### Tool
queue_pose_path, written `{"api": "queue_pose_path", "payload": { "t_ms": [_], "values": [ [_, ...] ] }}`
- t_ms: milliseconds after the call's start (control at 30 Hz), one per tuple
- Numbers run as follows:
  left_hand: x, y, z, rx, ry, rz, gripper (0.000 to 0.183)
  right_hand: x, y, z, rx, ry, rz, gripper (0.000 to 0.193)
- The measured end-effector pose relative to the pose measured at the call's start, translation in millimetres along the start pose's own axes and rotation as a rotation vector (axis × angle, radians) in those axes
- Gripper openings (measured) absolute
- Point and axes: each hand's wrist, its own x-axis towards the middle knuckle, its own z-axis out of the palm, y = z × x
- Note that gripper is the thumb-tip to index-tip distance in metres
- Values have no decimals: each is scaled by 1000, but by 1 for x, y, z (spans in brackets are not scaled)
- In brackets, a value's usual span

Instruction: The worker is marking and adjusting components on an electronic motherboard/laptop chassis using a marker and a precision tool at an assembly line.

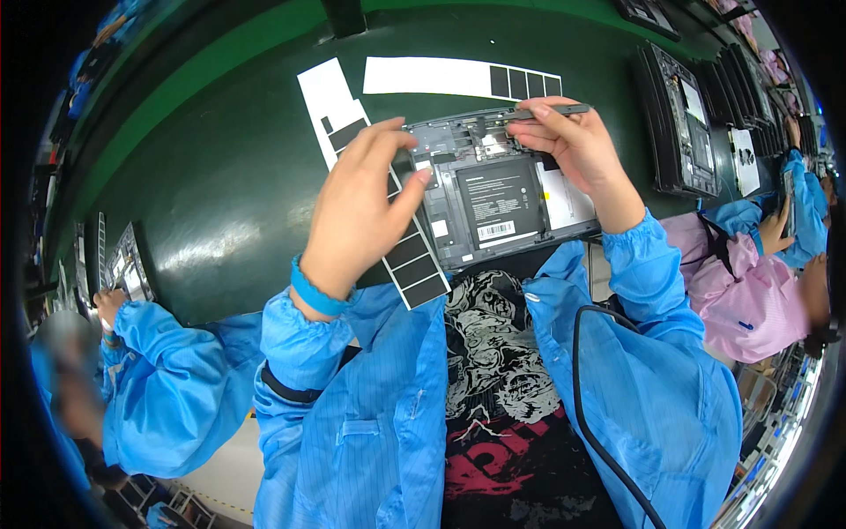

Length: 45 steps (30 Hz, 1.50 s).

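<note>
An opened laptop base [447, 207] with bare inner parts lies at the table's near edge, in front of my body. Its black battery [502, 198] bears a printed label, and a light panel sits right of it. My right hand [573, 145] pinches slim dark tweezers [568, 109] at the base's far right edge. Over the far left corner hovers my left hand [357, 207], thumb and fingers apart; whether the fingertips touch the base I cannot tell. Partly under this hand runs a white strip with black pads [414, 264].
A second white strip [432, 77] with black pads lies beyond the base on the dark green table [220, 176]. Laptop bases [687, 123] stand stacked at the right. Co-workers sit close on both sides, a blue sleeve [176, 379] left and a pink garment [727, 282] right.
</note>
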Motion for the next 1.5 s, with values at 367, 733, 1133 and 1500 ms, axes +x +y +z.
{"api": "queue_pose_path", "payload": {
  "t_ms": [367,733,1133,1500],
  "values": [
    [9,-9,36,154,22,51,48,4,12,6,-82,-21,-7,24],
    [11,1,48,191,72,148,46,3,16,6,-117,-14,-57,24],
    [13,14,58,467,-9,264,45,-2,12,9,-156,-11,-54,23],
    [14,14,59,514,2,211,51,0,16,8,-1,1,-81,26]
  ]
}}
